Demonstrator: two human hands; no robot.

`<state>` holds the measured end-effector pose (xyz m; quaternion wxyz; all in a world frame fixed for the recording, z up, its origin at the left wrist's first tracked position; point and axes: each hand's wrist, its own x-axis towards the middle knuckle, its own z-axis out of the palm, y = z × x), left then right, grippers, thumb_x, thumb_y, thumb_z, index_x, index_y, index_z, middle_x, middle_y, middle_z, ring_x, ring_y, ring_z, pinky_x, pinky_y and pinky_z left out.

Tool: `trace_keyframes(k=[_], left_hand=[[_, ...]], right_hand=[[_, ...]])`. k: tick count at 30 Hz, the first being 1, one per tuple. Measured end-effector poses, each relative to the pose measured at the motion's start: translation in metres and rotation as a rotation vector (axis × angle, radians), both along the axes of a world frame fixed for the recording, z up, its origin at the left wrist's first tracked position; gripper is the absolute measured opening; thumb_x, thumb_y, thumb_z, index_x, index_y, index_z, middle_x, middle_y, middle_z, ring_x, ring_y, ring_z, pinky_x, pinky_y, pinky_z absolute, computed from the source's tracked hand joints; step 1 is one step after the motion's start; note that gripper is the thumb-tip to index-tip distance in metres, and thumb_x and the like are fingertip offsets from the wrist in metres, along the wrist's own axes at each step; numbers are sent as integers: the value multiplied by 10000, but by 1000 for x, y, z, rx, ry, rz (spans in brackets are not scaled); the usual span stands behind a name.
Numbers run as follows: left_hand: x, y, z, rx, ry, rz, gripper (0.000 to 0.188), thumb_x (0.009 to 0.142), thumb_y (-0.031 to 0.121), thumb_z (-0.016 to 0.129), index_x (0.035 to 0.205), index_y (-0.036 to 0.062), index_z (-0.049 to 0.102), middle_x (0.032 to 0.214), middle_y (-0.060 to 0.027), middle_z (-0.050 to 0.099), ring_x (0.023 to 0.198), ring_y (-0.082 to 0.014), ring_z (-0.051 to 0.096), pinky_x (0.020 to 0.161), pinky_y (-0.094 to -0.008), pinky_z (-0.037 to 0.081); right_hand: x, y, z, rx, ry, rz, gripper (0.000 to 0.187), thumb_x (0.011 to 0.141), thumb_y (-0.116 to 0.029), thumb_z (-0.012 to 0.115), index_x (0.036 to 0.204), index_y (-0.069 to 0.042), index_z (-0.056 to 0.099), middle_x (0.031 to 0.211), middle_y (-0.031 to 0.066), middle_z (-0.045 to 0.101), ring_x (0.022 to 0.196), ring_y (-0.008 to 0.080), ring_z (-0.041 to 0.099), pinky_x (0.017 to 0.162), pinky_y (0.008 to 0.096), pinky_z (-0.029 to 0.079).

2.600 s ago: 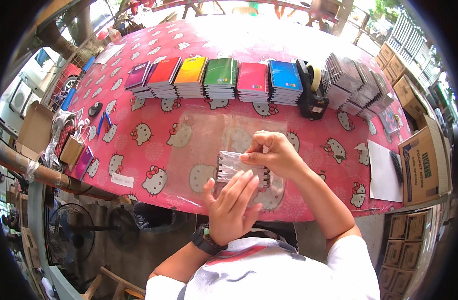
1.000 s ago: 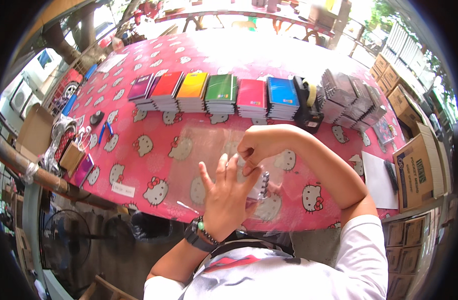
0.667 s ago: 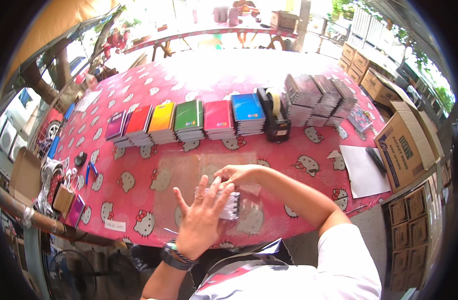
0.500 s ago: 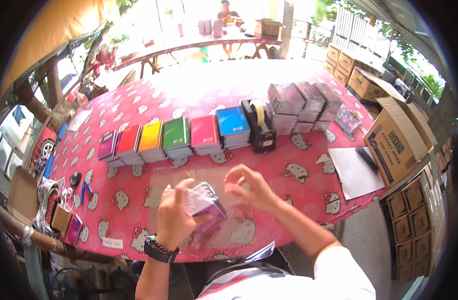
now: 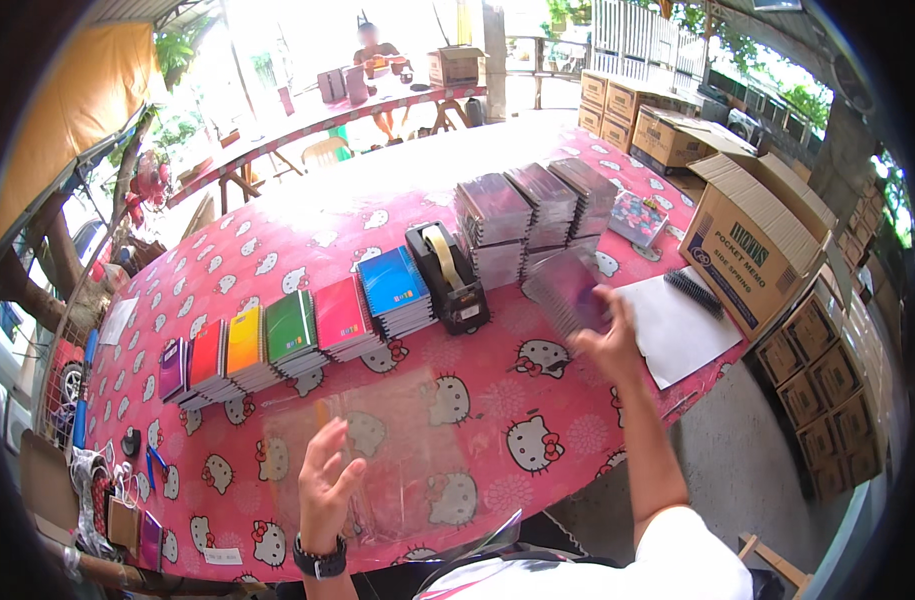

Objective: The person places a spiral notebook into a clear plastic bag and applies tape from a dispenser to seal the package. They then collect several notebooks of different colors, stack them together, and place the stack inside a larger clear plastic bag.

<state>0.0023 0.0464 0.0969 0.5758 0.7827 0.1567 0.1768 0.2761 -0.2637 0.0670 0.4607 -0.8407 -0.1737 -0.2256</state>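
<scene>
My right hand [image 5: 611,338] grips a plastic-wrapped pack of spiral notebooks [image 5: 567,292], purple at one end and slightly blurred, at the near side of the stacked wrapped notebook packs [image 5: 495,215]. Over the near part of the table, my left hand [image 5: 327,478] holds nothing, its fingers apart. Clear plastic bags [image 5: 402,440] lie flat beside and under it. A row of spiral notebook piles runs across the middle: purple [image 5: 173,368], red [image 5: 208,350], yellow [image 5: 245,338], green [image 5: 289,325], pink [image 5: 342,315] and blue [image 5: 392,282].
A black tape dispenser [image 5: 457,290] stands between the blue pile and the wrapped stacks. White paper [image 5: 667,335] bears black spiral binding coils [image 5: 692,292]. An open cardboard box [image 5: 747,250] is at the right. Blue-handled pliers [image 5: 155,466] lie at the left. A person [image 5: 375,55] sits at a far table.
My right hand has taken the wrapped notebook pack from my left hand and carried it right toward the stacks. My left hand has let go. The view has turned rightward.
</scene>
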Motion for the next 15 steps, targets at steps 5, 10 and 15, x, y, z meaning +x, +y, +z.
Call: trace_keyframes(k=[5,10,15], left_hand=[[-44,6,-38,191,142,-13,530,768,237,698,1254,103,534,1414,-110,389,1299,-287,372,1036,-531,283],[-48,3,-73,793,390,-179,605,830,414,598,1354,158,438,1483,-84,293,1388,-323,188,1081,-593,120],[-35,-18,-109,1020,564,114,747,848,573,469,1458,202,249,1534,-57,159,1405,-335,111,1073,-622,98]], right_hand=[[117,-48,-41,-323,93,-283,784,602,-315,726,1316,-126,466,1361,219,381,1211,408,401,1010,452,361],[151,-69,-72,-549,30,-277,755,746,-420,674,1385,-136,388,1399,217,363,1278,390,350,1072,446,255],[57,22,-24,-382,8,114,667,752,-286,710,1320,-63,442,1357,170,432,1290,346,317,1065,455,256]])
